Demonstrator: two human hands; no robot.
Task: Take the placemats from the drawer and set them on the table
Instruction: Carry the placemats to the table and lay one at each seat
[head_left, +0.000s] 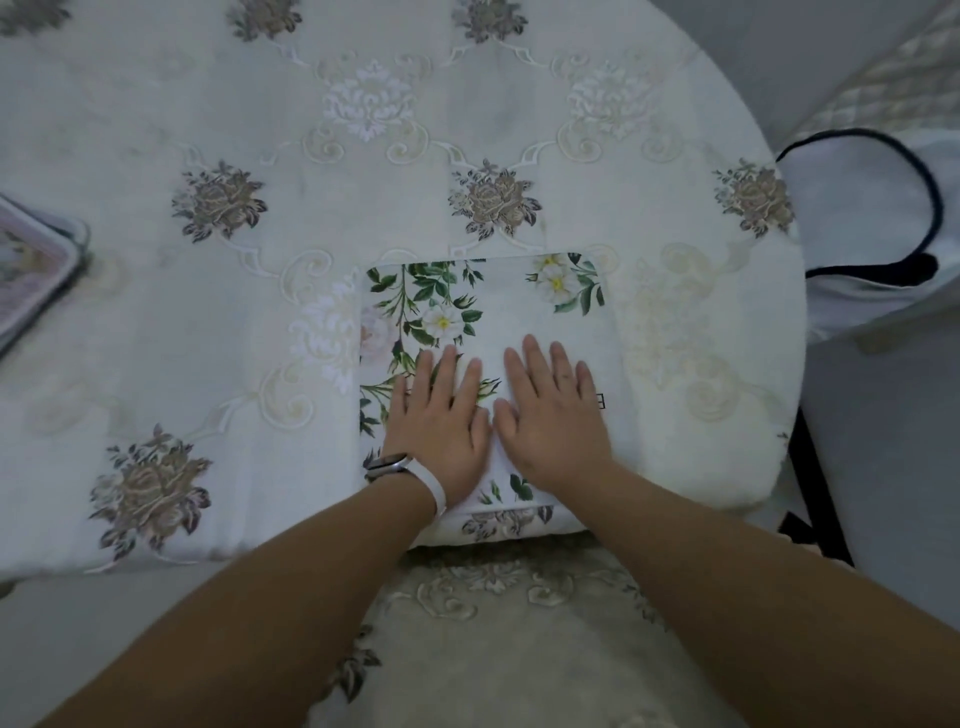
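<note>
A white placemat (498, 301) printed with green leaves and white flowers lies flat near the front edge of the table (260, 130), which is covered by a pale embroidered cloth. My left hand (441, 421), with a white band at the wrist, rests palm down on the mat's near left part. Beside it, my right hand (550, 415) also presses flat on the mat, fingers spread. Neither hand grips anything. The drawer is out of view.
A pinkish tray-like object (31, 275) lies at the table's left edge. A white bag with dark handles (872, 218) sits on a chair at the right. Below the table edge is a chair seat (509, 634) with matching embroidered fabric.
</note>
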